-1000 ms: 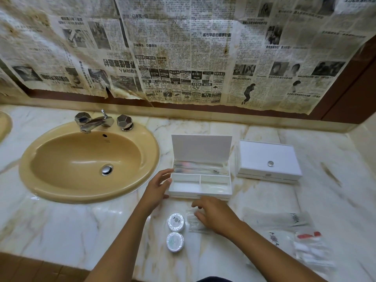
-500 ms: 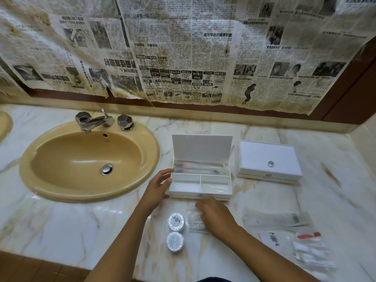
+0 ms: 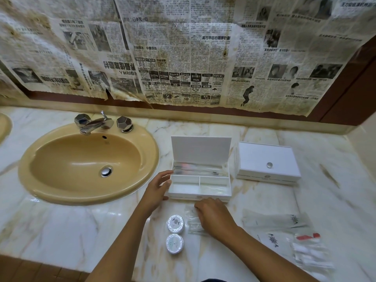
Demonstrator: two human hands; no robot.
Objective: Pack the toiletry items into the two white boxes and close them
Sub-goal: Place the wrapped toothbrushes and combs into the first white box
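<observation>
Open white box (image 3: 200, 185) on worktop (image 3: 61, 231), lid up. Left hand (image 3: 157, 187) steadies box's left end, fingers spread. Right hand (image 3: 211, 217) presses clear sachet (image 3: 192, 221) in front of box; grip unclear. Risk: slick film slips, knocks round tins (image 3: 175, 223) left of sachet.
</observation>
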